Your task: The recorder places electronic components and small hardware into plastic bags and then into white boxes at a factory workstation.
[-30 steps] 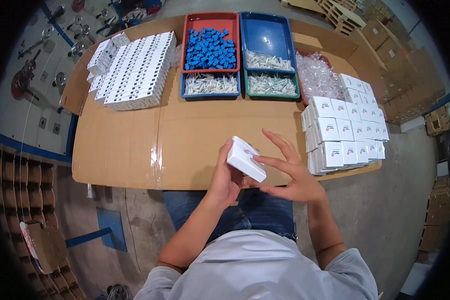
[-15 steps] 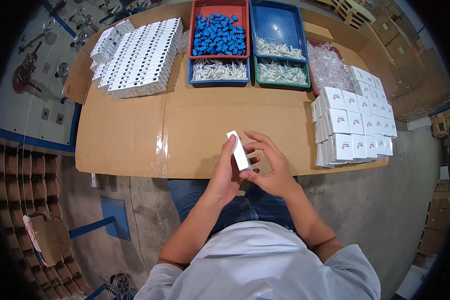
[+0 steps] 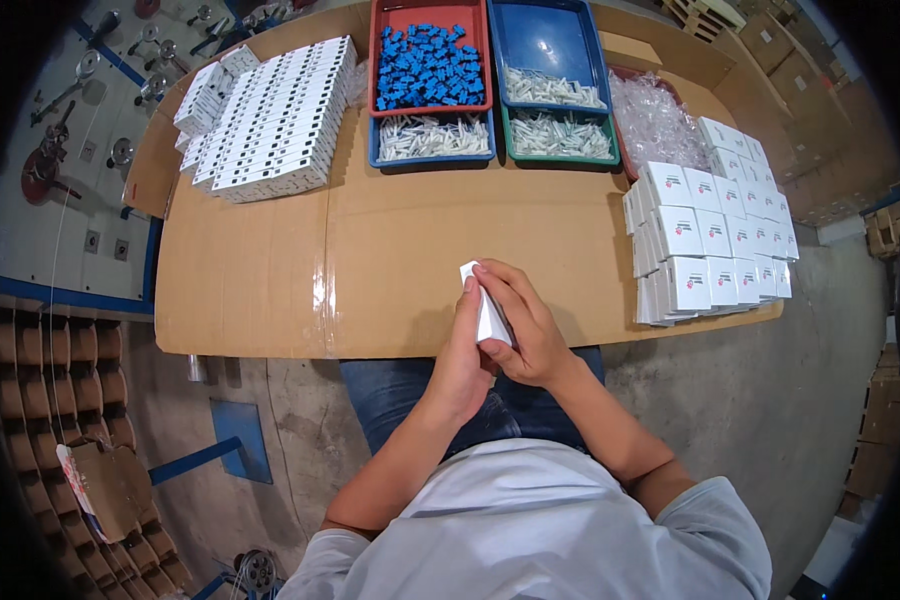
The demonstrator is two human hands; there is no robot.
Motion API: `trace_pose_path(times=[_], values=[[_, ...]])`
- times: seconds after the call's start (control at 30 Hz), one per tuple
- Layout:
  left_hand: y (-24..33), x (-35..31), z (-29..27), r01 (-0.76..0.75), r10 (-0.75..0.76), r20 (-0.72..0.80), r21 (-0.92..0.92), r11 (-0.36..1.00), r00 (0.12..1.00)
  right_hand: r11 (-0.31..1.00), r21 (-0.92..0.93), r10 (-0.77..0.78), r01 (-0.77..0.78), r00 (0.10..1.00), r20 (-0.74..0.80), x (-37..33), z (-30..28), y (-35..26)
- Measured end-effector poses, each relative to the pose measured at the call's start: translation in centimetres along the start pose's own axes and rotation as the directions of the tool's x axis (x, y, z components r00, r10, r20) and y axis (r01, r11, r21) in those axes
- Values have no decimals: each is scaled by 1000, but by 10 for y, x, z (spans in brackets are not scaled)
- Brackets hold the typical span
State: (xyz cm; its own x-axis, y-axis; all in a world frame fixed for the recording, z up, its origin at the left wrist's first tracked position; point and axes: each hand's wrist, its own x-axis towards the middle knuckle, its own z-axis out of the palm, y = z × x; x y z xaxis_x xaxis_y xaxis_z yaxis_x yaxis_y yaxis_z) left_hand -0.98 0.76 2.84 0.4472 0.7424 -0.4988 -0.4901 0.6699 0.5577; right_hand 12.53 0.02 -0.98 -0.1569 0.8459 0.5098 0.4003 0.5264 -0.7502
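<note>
A small white box [image 3: 490,322] is held between my two hands, just in from the near edge of the cardboard-covered table [image 3: 240,270]. My left hand [image 3: 460,350] grips its left side, the thumb lying along the upper edge. Around the right side closes my right hand [image 3: 527,330], with its fingertips at the far end and its thumb near the close end. The box is tilted, one narrow white face turned up. My palms and fingers hide its broad sides, so I cannot see what lies on them.
At the back left are stacked white boxes [image 3: 280,120]. A red tray of blue parts [image 3: 430,65] stands behind blue [image 3: 435,140] and green trays [image 3: 560,140] of small pale pieces. Clear plastic bags [image 3: 655,120] fill a bin beside more stacked white boxes [image 3: 705,235] on the right.
My right hand's fingers, spread apart before, have closed onto the box's right side and far end. The left hand keeps its hold.
</note>
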Motion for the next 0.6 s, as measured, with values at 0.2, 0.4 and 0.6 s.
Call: trace_pose_path(times=[0.2, 0.4, 0.6], values=[[-10, 2, 3, -46, 47, -40, 32, 998, 998, 997, -24, -78, 77, 995, -65, -4, 3, 1], [-13, 3, 7, -51, 52, -70, 21, 998, 996, 997, -24, -81, 80, 994, -78, -9, 1, 3], [-14, 4, 7, -39, 42, -94, 36, 999, 995, 997, 19, -70, 73, 992, -102, -9, 2, 5]])
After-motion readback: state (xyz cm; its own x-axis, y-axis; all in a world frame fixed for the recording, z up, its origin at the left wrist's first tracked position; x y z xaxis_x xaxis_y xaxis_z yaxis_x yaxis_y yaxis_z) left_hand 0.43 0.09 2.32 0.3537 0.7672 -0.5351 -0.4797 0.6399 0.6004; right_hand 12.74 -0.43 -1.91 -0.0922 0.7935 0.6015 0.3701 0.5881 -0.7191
